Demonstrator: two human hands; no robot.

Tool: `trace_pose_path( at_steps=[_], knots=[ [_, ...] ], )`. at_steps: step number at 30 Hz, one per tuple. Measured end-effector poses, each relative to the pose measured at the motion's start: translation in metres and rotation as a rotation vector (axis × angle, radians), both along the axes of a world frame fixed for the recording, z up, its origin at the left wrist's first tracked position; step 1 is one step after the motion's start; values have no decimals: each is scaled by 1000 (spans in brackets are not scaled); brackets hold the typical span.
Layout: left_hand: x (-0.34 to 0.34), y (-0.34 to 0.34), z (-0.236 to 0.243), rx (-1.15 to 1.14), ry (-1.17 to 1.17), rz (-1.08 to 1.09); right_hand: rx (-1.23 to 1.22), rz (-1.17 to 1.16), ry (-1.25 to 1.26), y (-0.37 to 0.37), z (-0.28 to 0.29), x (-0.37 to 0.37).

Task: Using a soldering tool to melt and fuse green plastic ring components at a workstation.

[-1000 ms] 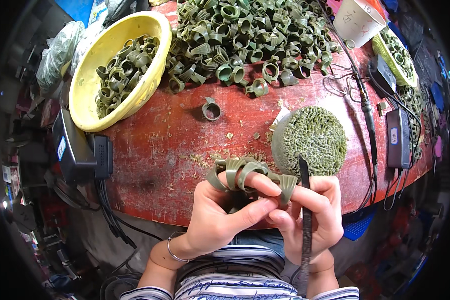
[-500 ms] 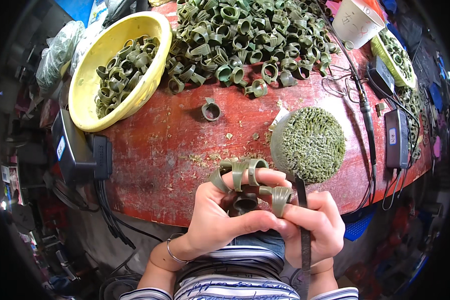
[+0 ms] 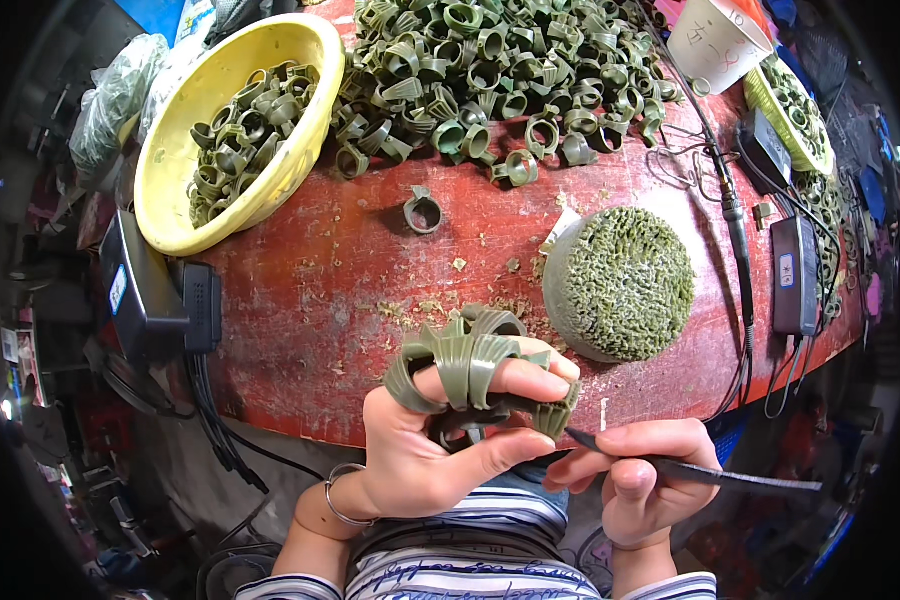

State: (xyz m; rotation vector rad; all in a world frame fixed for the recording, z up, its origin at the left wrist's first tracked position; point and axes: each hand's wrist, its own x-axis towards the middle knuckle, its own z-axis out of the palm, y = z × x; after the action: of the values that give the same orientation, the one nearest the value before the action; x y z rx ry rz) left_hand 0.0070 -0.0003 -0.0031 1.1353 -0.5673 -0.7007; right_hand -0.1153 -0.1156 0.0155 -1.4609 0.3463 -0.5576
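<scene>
My left hand (image 3: 450,425) pinches a dark green, ribbed ring (image 3: 553,408) between thumb and fingertips. Several more rings (image 3: 462,362) of the same kind are worn across its fingers, and another dark ring (image 3: 460,428) sits inside the curl of the palm. Between the thumb and fingers of my right hand (image 3: 645,475) lies a slim, dark, blade-like tool (image 3: 710,474). Its narrow tip is at the lower right side of the pinched ring; whether it touches cannot be made out.
A round block (image 3: 625,285) with a rough green top stands ahead on the red table (image 3: 300,300). Beyond are a single ring (image 3: 423,212), a large ring heap (image 3: 500,80) and a yellow basin (image 3: 160,215). A corded handpiece (image 3: 734,230), adapter box (image 3: 793,275) and white cup (image 3: 715,45) occupy the right.
The tool has swung from nearly upright to nearly level, its tip now at the pinched ring. My left hand has turned the rings, and my right hand has moved slightly right and down.
</scene>
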Motion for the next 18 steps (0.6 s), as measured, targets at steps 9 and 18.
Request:
trace_pose_path(
  at_steps=[9, 18],
  knots=[
    [-3, 4, 5, 5, 158, -41, 7, -108, 65, 0, -3, 4],
    [5, 0, 1, 60, 477, -212, -90, 33, -51, -11, -15, 1]
  ],
)
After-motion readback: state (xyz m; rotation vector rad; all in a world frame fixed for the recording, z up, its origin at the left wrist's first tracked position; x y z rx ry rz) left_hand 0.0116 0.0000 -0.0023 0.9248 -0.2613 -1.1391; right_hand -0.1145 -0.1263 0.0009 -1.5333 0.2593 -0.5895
